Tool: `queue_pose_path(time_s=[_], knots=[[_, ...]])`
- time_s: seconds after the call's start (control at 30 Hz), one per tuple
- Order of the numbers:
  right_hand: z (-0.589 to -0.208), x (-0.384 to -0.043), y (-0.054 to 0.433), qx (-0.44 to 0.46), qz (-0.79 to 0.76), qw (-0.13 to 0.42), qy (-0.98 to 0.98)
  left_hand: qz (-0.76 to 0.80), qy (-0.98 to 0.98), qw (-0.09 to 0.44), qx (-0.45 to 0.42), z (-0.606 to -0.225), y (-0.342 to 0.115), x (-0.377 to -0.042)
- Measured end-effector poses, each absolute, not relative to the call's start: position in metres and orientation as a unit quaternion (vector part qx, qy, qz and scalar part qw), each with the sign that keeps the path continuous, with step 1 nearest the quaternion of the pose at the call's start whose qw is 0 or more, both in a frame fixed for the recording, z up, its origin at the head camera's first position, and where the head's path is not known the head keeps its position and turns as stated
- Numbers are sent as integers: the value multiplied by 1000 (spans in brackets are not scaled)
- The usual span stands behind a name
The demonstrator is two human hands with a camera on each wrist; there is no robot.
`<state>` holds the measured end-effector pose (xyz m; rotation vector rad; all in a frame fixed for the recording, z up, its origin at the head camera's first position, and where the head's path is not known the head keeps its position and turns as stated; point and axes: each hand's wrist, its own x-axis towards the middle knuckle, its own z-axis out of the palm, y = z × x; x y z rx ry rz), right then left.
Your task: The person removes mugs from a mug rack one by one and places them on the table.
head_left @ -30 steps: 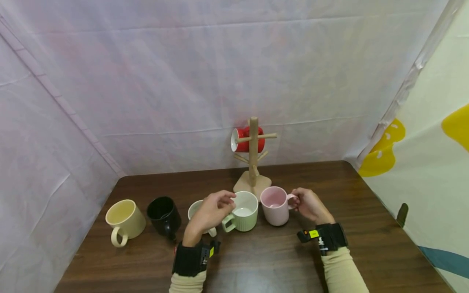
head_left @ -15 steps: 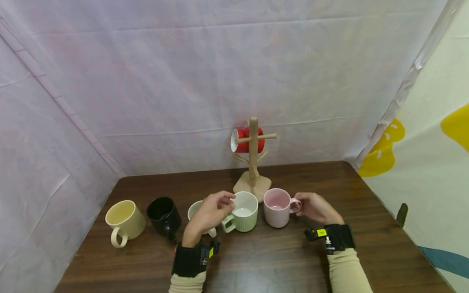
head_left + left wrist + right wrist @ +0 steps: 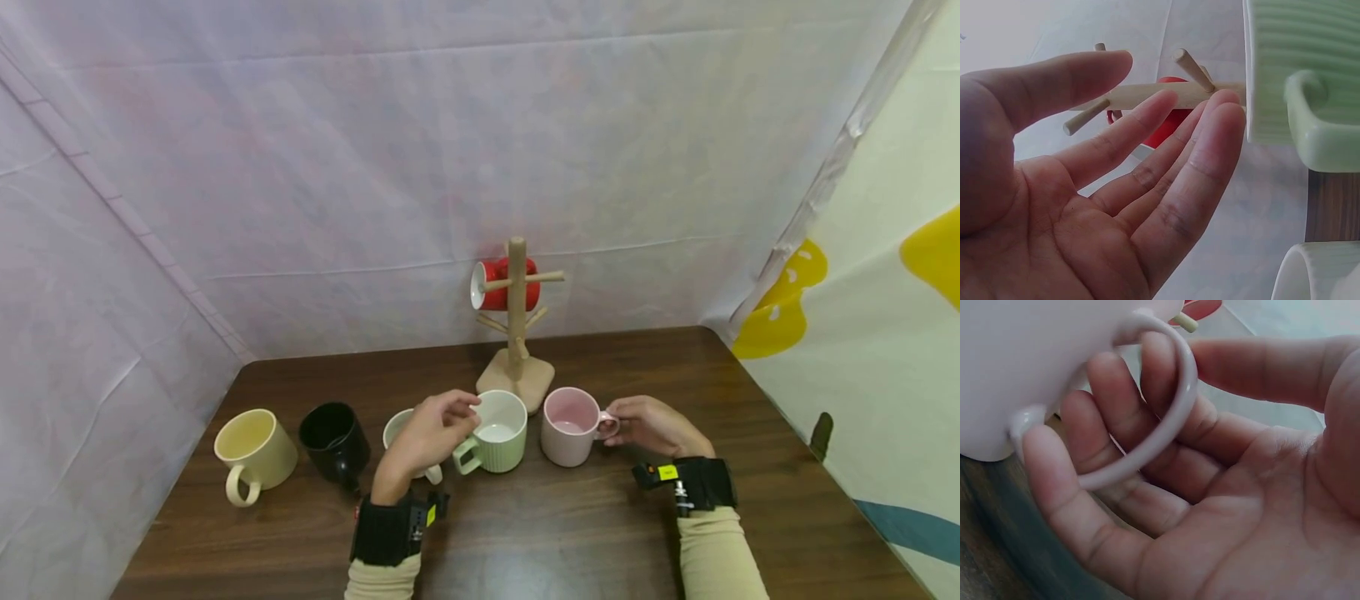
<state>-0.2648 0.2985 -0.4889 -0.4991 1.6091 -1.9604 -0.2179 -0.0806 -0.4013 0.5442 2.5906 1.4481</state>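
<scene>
My right hand (image 3: 654, 425) grips the handle of an upright pink mug (image 3: 567, 437) from its right side. In the right wrist view, several curled fingers go through the handle loop (image 3: 1166, 434), and the thumb lies against its outside. My left hand (image 3: 427, 435) holds nothing; its fingers are loosely bent, with the palm showing in the left wrist view. Its fingertips are right at the rim of a ribbed pale green mug (image 3: 504, 446), which has an angular handle (image 3: 1319, 144). A smaller white mug (image 3: 394, 423) is partly hidden behind the left hand.
Behind the mugs stands a wooden mug tree (image 3: 517, 317) with several pegs, and a red mug (image 3: 495, 292) hangs on it. To the left are a black mug (image 3: 330, 454) and a yellow mug (image 3: 258, 458). White cloth (image 3: 360, 167) closes off the table's back.
The right hand and the pink mug have shifted slightly right and toward me, away from the green mug. The left hand has stayed where it was.
</scene>
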Motion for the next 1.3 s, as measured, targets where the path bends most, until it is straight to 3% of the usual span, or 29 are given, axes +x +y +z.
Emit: queue_pose_path(time_s=[0.2,0.53,1.0,1.3], knots=[[-486,-264,300,-162,-720,253,625,478,858,64,177,-400,-82,-218],[-479,-263,298,-107,-657,174,726,478,859,63,172,-400,-83,-218],[-470,-260,293,-78,-627,141,762,479,860,60,166,-398,-85,-217],[-455,-252,285,-32,-582,57,810,492,855,67,152,-398,-86,-216]])
